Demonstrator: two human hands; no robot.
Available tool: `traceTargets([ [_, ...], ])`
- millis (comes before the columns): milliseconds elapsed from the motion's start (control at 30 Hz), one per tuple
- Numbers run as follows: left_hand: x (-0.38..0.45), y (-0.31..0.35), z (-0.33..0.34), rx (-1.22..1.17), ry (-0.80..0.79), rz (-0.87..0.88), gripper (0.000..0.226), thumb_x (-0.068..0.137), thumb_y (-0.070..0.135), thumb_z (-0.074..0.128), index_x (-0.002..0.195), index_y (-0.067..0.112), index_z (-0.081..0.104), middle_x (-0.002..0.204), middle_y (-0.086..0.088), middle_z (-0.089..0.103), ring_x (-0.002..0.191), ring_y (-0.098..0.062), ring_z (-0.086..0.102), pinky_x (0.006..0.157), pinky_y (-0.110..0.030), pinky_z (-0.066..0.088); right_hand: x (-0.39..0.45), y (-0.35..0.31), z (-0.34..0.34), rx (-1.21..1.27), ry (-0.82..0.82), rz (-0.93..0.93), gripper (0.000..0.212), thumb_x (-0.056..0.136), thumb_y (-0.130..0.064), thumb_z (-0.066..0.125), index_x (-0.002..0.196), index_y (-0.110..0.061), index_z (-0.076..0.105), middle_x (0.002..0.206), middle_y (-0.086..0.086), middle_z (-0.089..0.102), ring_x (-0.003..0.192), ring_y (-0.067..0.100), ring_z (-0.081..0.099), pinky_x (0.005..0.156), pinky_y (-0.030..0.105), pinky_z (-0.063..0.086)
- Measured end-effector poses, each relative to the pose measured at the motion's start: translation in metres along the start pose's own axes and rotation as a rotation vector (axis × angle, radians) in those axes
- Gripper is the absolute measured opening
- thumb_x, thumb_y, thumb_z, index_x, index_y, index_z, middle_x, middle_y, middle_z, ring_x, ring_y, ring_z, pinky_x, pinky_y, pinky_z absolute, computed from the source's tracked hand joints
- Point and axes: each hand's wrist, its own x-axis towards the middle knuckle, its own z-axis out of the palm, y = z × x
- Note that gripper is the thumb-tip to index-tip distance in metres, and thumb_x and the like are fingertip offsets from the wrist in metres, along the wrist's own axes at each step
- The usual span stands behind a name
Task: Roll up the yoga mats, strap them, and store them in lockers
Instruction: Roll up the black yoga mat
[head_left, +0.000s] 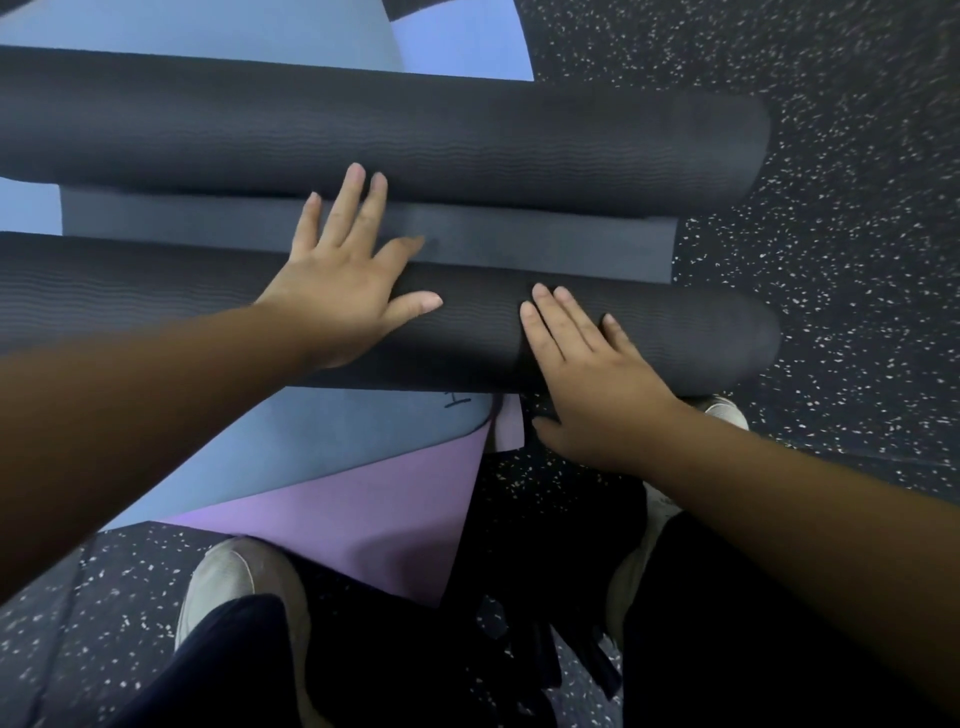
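A dark grey yoga mat lies across the floor in front of me, rolled from both ends. The near roll (675, 332) and the far roll (467, 140) are joined by a flat strip (545, 244). My left hand (348, 270) lies flat with spread fingers on top of the near roll, its fingertips reaching over the flat strip to the far roll. My right hand (592, 379) rests on the near roll further right, fingers straight, thumb down by the roll's lower edge.
A blue mat (291, 447) and a purple mat (374, 514) lie flat under the rolls. Black straps (524, 649) lie on the speckled rubber floor (857, 234) between my shoes (228, 582). Another blue mat (467, 41) shows beyond the far roll.
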Motion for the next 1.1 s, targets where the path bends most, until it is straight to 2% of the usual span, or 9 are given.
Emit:
traceTargets([
  [67, -0.003, -0.002, 0.001, 0.033, 0.011, 0.034, 0.091, 0.078, 0.073, 0.009, 0.150, 0.019, 0.026, 0.159, -0.018, -0.012, 0.144, -0.028, -0.024, 0.116, -0.051, -0.010, 0.007, 0.001, -0.007, 0.004, -0.056, 0.029, 0.097, 0.088, -0.036, 0.054, 0.149, -0.012, -0.019, 0.156, 0.003, -0.027, 0.144, 0.018, -0.023, 0.118, 0.051, 0.001],
  [167, -0.003, -0.001, 0.001, 0.063, 0.030, 0.070, 0.098, 0.073, 0.079, 0.013, 0.150, 0.019, 0.026, 0.159, -0.018, -0.012, 0.144, -0.029, -0.023, 0.115, -0.052, -0.009, 0.014, 0.002, -0.013, 0.033, -0.086, 0.066, 0.098, 0.089, -0.035, 0.053, 0.148, -0.014, -0.022, 0.155, 0.000, -0.030, 0.143, 0.017, -0.025, 0.117, 0.054, -0.001],
  [233, -0.001, 0.001, 0.001, 0.099, -0.016, 0.067, 0.106, 0.067, 0.083, 0.010, 0.152, 0.021, 0.019, 0.158, -0.018, -0.015, 0.143, -0.028, -0.026, 0.116, -0.053, -0.009, 0.017, 0.003, -0.015, 0.044, -0.092, 0.079, 0.098, 0.090, -0.036, 0.053, 0.148, -0.015, -0.024, 0.155, -0.002, -0.030, 0.143, 0.016, -0.026, 0.117, 0.054, -0.002],
  [367, 0.004, -0.002, -0.002, 0.124, -0.080, 0.064, 0.115, 0.058, 0.090, 0.012, 0.153, 0.025, 0.009, 0.158, -0.015, -0.019, 0.141, -0.027, -0.030, 0.115, -0.055, -0.009, 0.020, 0.005, -0.018, 0.063, -0.093, 0.079, 0.099, 0.090, -0.040, 0.053, 0.147, -0.017, -0.025, 0.155, -0.005, -0.030, 0.143, 0.015, -0.026, 0.117, 0.054, -0.002],
  [600, 0.016, -0.008, -0.012, 0.092, -0.141, 0.009, 0.118, 0.053, 0.093, 0.022, 0.152, 0.029, 0.013, 0.157, -0.014, -0.022, 0.140, -0.028, -0.032, 0.114, -0.059, -0.009, 0.016, -0.006, -0.021, 0.122, -0.040, 0.097, 0.092, 0.092, -0.039, 0.048, 0.149, -0.017, -0.020, 0.156, -0.005, -0.027, 0.143, 0.020, -0.025, 0.116, 0.056, -0.004],
  [833, 0.025, -0.004, -0.026, 0.054, -0.028, -0.053, 0.108, 0.060, 0.084, 0.018, 0.151, 0.027, 0.020, 0.159, -0.010, -0.017, 0.143, -0.031, -0.024, 0.114, -0.059, -0.005, 0.005, -0.018, -0.020, 0.052, -0.034, 0.036, 0.090, 0.090, -0.041, 0.047, 0.151, -0.015, -0.014, 0.156, -0.002, -0.027, 0.144, 0.025, -0.024, 0.116, 0.056, -0.004],
  [933, 0.031, -0.003, -0.025, 0.052, 0.034, -0.069, 0.101, 0.068, 0.081, 0.022, 0.152, 0.024, 0.017, 0.160, -0.009, -0.016, 0.145, -0.030, -0.021, 0.115, -0.060, -0.001, 0.013, -0.013, -0.027, 0.053, -0.071, 0.049, 0.094, 0.089, -0.044, 0.049, 0.151, -0.015, -0.016, 0.155, -0.002, -0.030, 0.143, 0.024, -0.027, 0.115, 0.057, -0.007],
  [1033, 0.037, -0.008, -0.025, 0.057, 0.050, -0.105, 0.102, 0.073, 0.081, 0.027, 0.153, 0.019, 0.012, 0.160, -0.001, -0.017, 0.146, -0.026, -0.018, 0.114, -0.061, 0.003, 0.021, -0.010, -0.033, 0.052, -0.111, 0.063, 0.096, 0.089, -0.047, 0.050, 0.150, -0.016, -0.017, 0.154, -0.003, -0.032, 0.142, 0.024, -0.028, 0.115, 0.059, -0.007],
  [1100, 0.039, -0.010, -0.025, 0.101, 0.065, -0.135, 0.104, 0.073, 0.082, 0.026, 0.153, 0.017, 0.011, 0.160, -0.001, -0.013, 0.147, -0.028, -0.008, 0.115, -0.058, 0.009, 0.025, -0.009, -0.035, 0.063, -0.128, 0.076, 0.097, 0.089, -0.047, 0.051, 0.150, -0.017, -0.017, 0.154, -0.004, -0.033, 0.142, 0.023, -0.028, 0.114, 0.060, -0.007],
])
